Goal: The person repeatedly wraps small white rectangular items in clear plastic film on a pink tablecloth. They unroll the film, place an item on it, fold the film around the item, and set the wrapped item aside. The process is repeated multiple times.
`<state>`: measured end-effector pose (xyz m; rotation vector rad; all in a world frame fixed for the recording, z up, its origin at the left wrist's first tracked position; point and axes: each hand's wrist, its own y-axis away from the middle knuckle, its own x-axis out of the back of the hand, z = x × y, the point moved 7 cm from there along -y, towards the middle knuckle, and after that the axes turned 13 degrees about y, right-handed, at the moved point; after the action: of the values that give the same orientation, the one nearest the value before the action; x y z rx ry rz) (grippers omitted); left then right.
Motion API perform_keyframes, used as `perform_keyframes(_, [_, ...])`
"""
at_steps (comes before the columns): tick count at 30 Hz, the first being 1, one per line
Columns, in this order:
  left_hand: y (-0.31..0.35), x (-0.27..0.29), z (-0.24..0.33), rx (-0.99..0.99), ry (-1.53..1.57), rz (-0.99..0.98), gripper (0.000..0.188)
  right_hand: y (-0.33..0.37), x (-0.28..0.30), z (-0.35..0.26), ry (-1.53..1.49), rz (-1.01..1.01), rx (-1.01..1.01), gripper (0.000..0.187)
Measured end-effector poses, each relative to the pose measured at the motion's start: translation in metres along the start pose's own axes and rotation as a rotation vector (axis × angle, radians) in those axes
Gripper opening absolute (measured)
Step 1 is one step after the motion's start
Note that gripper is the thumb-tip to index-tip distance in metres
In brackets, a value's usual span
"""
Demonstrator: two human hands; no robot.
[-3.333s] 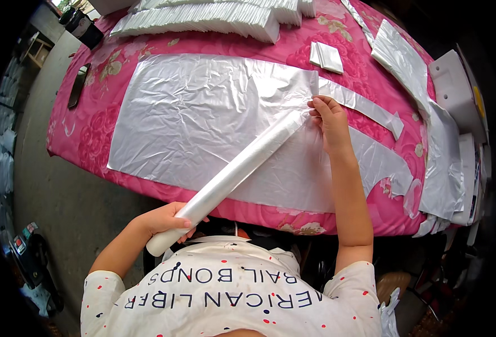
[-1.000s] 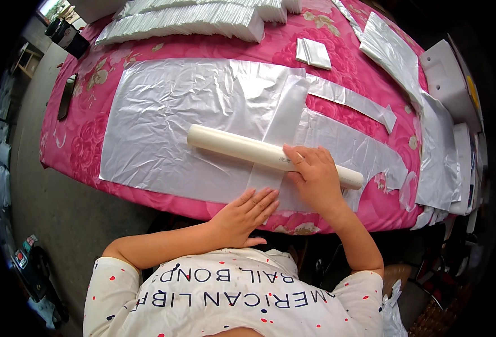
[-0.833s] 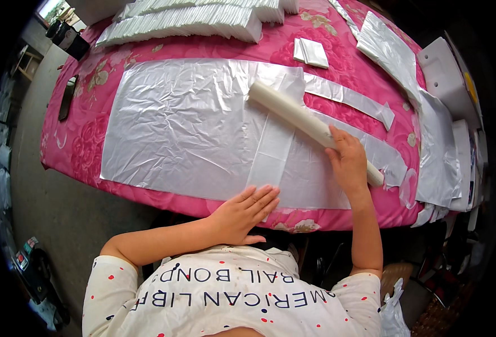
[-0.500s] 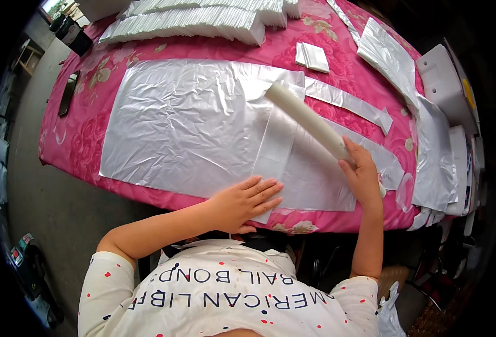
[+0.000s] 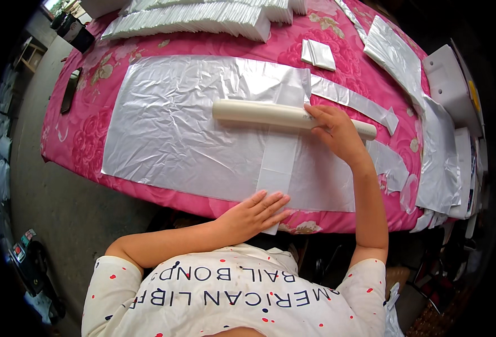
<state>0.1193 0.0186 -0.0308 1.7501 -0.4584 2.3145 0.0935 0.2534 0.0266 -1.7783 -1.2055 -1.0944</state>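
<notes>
A large crinkled sheet of silvery-white plastic film (image 5: 163,123) lies spread over the table. Across its right part runs a folded pale strip (image 5: 276,163). My left hand (image 5: 253,213) rests flat on the strip's near end, fingers stretched out. My right hand (image 5: 337,132) is closed around a cream-white pipe (image 5: 253,112) towards its right end. The pipe lies nearly level from left to right above the strip; whether it touches the film I cannot tell.
The table has a pink flowered cloth (image 5: 90,143). Stacked folded white sheets (image 5: 203,22) stand at the far side, with a small folded packet (image 5: 317,54) nearer. A phone (image 5: 71,90) lies at left. Film strips (image 5: 354,98) and a white box (image 5: 450,84) are at right.
My right hand has swung the pipe from a slant to nearly level, its left end moving left and nearer. My left hand has slid slightly nearer along the strip.
</notes>
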Motion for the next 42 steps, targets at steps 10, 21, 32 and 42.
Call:
perform_keyframes(10, [0.021,0.024,-0.007,-0.137,0.302,0.112,0.041,-0.002,0.007,-0.028,0.109,0.230,0.101,0.046])
perform_keyframes(21, [0.026,0.057,-0.029,-0.214,0.686,0.442,0.044,0.080,-0.043,-0.103,0.037,-0.082,0.265,0.048])
perform_keyframes(32, [-0.005,0.049,-0.069,0.106,0.400,0.327,0.055,0.080,-0.041,-0.084,0.105,0.225,0.207,0.032])
perform_keyframes(42, [-0.013,0.054,-0.115,0.722,1.094,0.462,0.046,0.049,-0.049,-0.032,-0.398,-0.086,-0.487,0.019])
